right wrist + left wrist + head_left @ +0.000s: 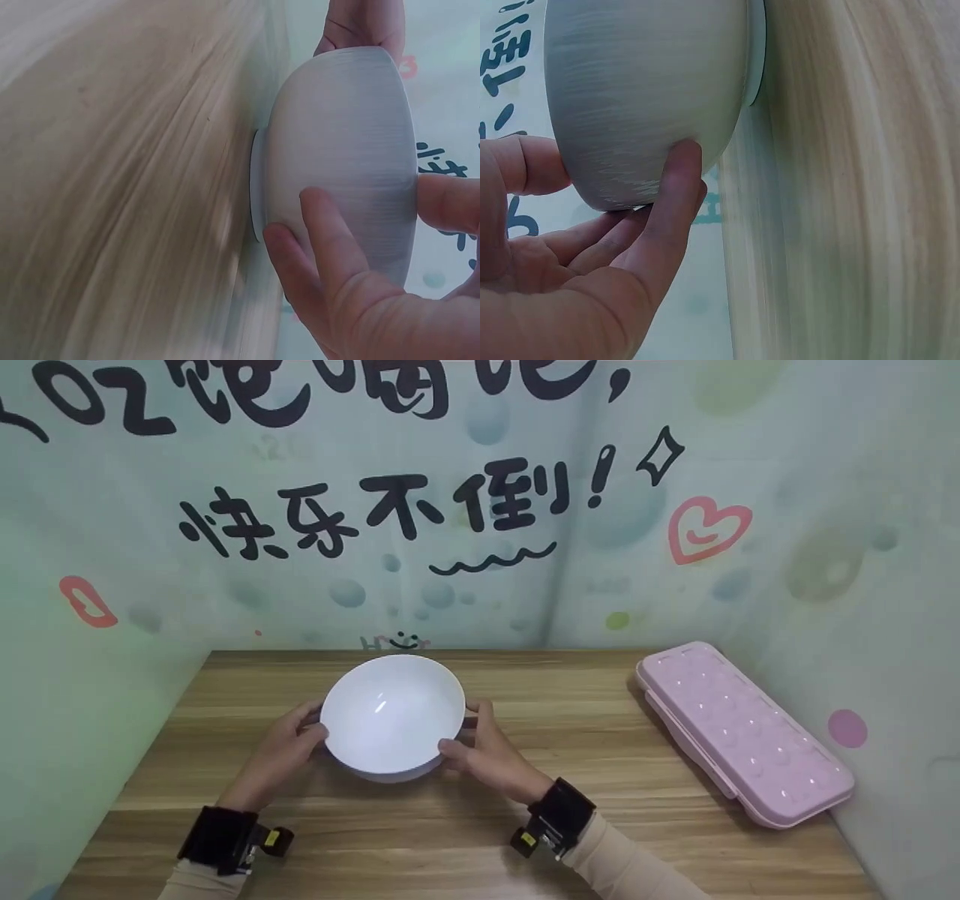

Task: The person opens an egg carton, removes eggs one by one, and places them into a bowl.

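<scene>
1. Surface. A wood-grain table [375, 840], banded in light and darker brown, extended back to the foot of a printed backdrop [480, 607].
2. Room. The pale green-blue backdrop rose behind the table and along both sides; it bore bold black Chinese lettering [382, 506], coloured dots and a red heart outline [709, 531].
3. Right side of the table. A pink lidded case [746, 735], its top studded with rounded bumps, lay diagonally, well apart from the hands.
4. White bowl [394, 712]. Round and deep, it faced upward over the table's middle. Its interior was glossy, with a short bright reflection; the wrist views showed a smoothly curved outer wall and a foot ring [258, 187]. Whether the ring touched the table could not be told.
5. Hands. The left hand [281, 746] and the right hand [495, 754] gripped opposite sides, thumbs at the rim, fingers against the outer wall.
</scene>
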Tool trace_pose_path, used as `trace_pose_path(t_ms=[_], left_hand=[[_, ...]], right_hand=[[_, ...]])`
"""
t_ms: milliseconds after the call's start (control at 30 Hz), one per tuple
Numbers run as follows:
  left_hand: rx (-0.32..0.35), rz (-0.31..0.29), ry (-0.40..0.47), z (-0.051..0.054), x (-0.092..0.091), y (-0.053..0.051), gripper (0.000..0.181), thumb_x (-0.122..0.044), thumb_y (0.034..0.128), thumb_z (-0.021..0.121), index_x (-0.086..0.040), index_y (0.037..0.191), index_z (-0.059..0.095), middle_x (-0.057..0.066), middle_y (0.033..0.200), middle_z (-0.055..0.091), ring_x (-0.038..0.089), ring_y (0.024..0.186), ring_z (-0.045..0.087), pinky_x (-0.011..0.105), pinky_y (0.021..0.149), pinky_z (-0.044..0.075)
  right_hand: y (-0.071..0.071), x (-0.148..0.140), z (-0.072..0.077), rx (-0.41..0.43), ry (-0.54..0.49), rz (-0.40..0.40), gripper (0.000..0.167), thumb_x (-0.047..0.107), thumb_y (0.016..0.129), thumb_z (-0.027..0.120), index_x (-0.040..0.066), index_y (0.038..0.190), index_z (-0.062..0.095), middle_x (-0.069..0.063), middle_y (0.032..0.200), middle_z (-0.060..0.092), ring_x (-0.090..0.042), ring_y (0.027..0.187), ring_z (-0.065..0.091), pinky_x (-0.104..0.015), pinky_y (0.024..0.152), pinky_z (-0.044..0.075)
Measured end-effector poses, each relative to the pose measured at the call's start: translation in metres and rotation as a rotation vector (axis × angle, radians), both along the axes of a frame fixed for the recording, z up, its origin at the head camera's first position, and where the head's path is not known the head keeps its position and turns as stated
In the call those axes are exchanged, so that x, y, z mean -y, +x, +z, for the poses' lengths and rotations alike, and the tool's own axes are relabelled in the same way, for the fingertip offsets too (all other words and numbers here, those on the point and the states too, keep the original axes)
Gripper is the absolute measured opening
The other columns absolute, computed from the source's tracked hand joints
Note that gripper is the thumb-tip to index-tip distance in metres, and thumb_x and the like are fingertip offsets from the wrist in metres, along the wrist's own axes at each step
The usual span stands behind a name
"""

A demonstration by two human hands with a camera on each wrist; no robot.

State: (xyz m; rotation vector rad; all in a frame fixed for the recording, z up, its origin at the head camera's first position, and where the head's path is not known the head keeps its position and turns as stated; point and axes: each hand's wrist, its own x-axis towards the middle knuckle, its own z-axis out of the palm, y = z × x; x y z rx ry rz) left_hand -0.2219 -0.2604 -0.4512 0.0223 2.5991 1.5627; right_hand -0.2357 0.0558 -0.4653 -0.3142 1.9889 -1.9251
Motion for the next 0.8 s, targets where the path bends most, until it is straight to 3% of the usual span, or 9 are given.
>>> trace_pose_path(t_ms=[200, 300, 400, 567, 633, 800], left_hand=[[0.016, 0.013, -0.011, 0.001, 0.000, 0.002, 0.063, -0.023, 0.1077, 0.049, -0.006, 0.166, 0.032, 0.022, 0.165, 0.041, 0.037, 0.149, 0.044, 0.050, 0.119, 0.042], [0.006, 0.018, -0.012, 0.004, -0.001, 0.001, 0.063, -0.024, 0.1082, 0.051, -0.006, 0.166, 0.032, 0.022, 0.166, 0.039, 0.039, 0.150, 0.043, 0.050, 0.119, 0.043], [-0.031, 0.047, -0.034, 0.011, -0.005, 0.001, 0.062, -0.027, 0.1088, 0.052, -0.006, 0.164, 0.035, 0.022, 0.166, 0.039, 0.040, 0.149, 0.045, 0.052, 0.118, 0.044], [-0.184, 0.078, -0.113, 0.026, -0.021, 0.003, 0.052, -0.022, 0.1085, 0.055, -0.006, 0.157, 0.047, 0.020, 0.158, 0.050, 0.039, 0.145, 0.048, 0.056, 0.118, 0.044], [-0.270, 0.062, -0.149, 0.031, -0.031, 0.004, 0.048, -0.018, 0.1077, 0.057, -0.006, 0.154, 0.053, 0.018, 0.155, 0.055, 0.037, 0.143, 0.050, 0.056, 0.117, 0.045], [-0.426, -0.020, -0.137, 0.043, -0.065, 0.002, 0.042, -0.009, 0.1049, 0.062, -0.007, 0.147, 0.061, 0.013, 0.148, 0.063, 0.034, 0.137, 0.057, 0.052, 0.113, 0.049]], right_hand=[[-0.001, -0.008, 0.001, 0.038, -0.039, 0.040, 0.073, 0.009, 0.103, 0.067, 0.007, 0.157, 0.019, -0.029, 0.156, 0.031, -0.042, 0.139, 0.052, -0.050, 0.103, 0.056], [-0.001, -0.024, 0.007, 0.087, -0.068, 0.097, 0.078, 0.012, 0.104, 0.065, 0.009, 0.162, 0.014, -0.030, 0.160, 0.027, -0.045, 0.139, 0.053, -0.055, 0.109, 0.052], [0.001, -0.051, 0.019, 0.065, -0.013, 0.117, 0.081, 0.020, 0.105, 0.066, 0.010, 0.165, 0.014, -0.029, 0.164, 0.025, -0.048, 0.139, 0.052, -0.057, 0.114, 0.047], [0.008, -0.105, 0.042, -0.058, 0.085, 0.044, 0.074, 0.025, 0.104, 0.067, 0.009, 0.163, 0.026, -0.026, 0.162, 0.034, -0.043, 0.138, 0.053, -0.056, 0.114, 0.047], [0.013, -0.128, 0.051, -0.101, 0.098, 0.012, 0.068, 0.022, 0.105, 0.064, 0.007, 0.161, 0.030, -0.026, 0.160, 0.038, -0.041, 0.137, 0.054, -0.053, 0.113, 0.049], [0.035, -0.188, 0.067, -0.199, 0.153, -0.105, 0.058, 0.023, 0.109, 0.062, 0.008, 0.159, 0.037, -0.018, 0.157, 0.045, -0.034, 0.138, 0.056, -0.040, 0.109, 0.054]])
